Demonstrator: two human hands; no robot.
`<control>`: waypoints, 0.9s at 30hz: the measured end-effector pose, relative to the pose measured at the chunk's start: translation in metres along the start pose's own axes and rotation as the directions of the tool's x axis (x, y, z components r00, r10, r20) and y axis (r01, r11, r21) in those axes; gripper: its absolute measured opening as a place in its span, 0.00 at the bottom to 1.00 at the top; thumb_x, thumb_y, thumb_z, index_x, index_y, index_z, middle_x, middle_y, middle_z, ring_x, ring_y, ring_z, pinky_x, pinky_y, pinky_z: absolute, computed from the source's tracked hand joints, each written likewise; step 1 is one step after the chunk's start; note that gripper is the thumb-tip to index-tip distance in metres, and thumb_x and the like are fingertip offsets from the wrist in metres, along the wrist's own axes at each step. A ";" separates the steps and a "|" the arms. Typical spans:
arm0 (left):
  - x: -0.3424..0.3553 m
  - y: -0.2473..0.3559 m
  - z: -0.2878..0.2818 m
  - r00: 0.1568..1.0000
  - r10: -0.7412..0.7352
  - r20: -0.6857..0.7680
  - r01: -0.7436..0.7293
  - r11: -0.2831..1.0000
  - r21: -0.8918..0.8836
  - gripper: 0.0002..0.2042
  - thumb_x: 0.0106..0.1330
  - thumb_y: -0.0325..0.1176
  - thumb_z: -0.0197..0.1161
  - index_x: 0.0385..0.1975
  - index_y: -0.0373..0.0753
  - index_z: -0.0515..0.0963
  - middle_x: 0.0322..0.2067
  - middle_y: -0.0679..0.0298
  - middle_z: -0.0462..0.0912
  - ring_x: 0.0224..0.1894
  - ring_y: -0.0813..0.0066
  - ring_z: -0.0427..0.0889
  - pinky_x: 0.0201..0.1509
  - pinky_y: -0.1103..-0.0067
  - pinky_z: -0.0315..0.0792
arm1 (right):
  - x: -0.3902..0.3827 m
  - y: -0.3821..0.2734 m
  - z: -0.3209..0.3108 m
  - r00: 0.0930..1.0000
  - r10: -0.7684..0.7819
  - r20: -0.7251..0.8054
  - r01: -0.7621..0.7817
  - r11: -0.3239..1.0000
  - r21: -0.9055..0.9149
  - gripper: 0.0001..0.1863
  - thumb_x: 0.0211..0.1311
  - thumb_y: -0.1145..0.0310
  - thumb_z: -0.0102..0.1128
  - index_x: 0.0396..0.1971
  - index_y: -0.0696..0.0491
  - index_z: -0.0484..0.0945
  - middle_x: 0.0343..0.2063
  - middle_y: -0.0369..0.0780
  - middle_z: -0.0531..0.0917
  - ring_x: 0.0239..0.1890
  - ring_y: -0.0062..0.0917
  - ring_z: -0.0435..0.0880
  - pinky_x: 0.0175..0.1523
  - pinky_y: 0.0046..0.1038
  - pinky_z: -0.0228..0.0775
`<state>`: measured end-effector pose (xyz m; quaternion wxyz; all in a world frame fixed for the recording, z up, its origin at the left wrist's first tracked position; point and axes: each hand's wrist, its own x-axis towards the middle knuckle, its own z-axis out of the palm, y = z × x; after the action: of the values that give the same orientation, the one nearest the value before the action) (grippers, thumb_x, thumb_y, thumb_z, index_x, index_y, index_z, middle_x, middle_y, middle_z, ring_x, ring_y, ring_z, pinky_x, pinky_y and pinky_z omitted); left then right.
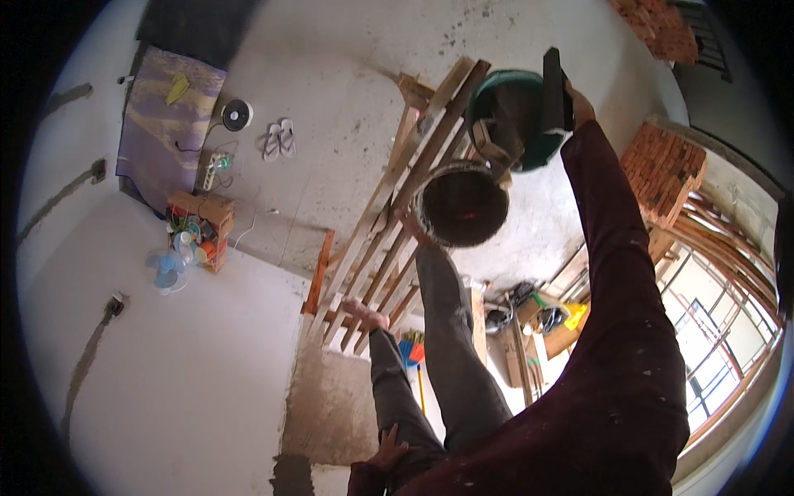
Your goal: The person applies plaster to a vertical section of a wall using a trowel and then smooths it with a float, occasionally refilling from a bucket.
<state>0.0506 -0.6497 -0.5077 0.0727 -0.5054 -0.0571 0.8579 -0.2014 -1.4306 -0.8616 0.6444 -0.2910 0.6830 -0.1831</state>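
My right hand (581, 107), at the end of my outstretched arm, is closed on a dark, flat, long tool (556, 95), perhaps a plastering float. Its grip is hidden behind the tool. The tool stands over the right side of a green tub (542, 153) with dark contents. A wooden piece (495, 149) leans at the tub's near side. Nearer to me is a round bucket (502, 233) with a crusted rim and a dark inside. My left hand (389, 450) rests on my left thigh, fingers spread, holding nothing.
My bare feet are on a raised platform of wooden slats (397, 186) with gaps. Sandals (279, 140), a small round fan (236, 115) and a crate of odds and ends (213, 211) are on the floor, left. Stacked bricks (662, 169) and a barred window (711, 347) lie right.
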 end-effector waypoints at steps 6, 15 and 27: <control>-0.011 0.024 -0.011 0.989 0.081 0.124 -0.080 0.997 -0.013 0.45 0.67 0.60 0.50 0.76 0.42 0.38 0.73 0.34 0.32 0.75 0.37 0.27 0.76 0.56 0.36 | 0.021 0.016 -0.022 1.000 -0.001 -0.026 -0.003 0.991 -0.134 0.25 0.72 0.50 0.52 0.58 0.54 0.75 0.51 0.43 0.81 0.52 0.32 0.79 0.60 0.36 0.71; 0.020 -0.026 0.017 0.998 0.039 -0.039 -0.043 0.995 -0.091 0.41 0.68 0.60 0.52 0.74 0.42 0.51 0.75 0.42 0.37 0.76 0.39 0.29 0.78 0.58 0.33 | -0.052 -0.054 0.003 0.927 0.151 0.344 -0.102 0.982 -0.157 0.25 0.74 0.53 0.50 0.61 0.54 0.72 0.50 0.42 0.83 0.48 0.28 0.83 0.55 0.29 0.77; 0.009 -0.049 0.024 0.937 0.293 -0.189 -0.273 0.954 0.124 0.26 0.69 0.57 0.50 0.67 0.63 0.67 0.75 0.45 0.35 0.74 0.29 0.32 0.74 0.48 0.43 | -0.124 -0.076 0.068 0.917 0.093 0.389 -0.006 0.976 -0.219 0.30 0.70 0.50 0.55 0.61 0.58 0.70 0.54 0.45 0.80 0.53 0.34 0.81 0.62 0.35 0.71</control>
<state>0.0284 -0.6003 -0.4948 -0.0218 -0.5902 0.0654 0.8043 -0.1216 -1.4014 -0.7251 0.7387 -0.3721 0.5612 -0.0294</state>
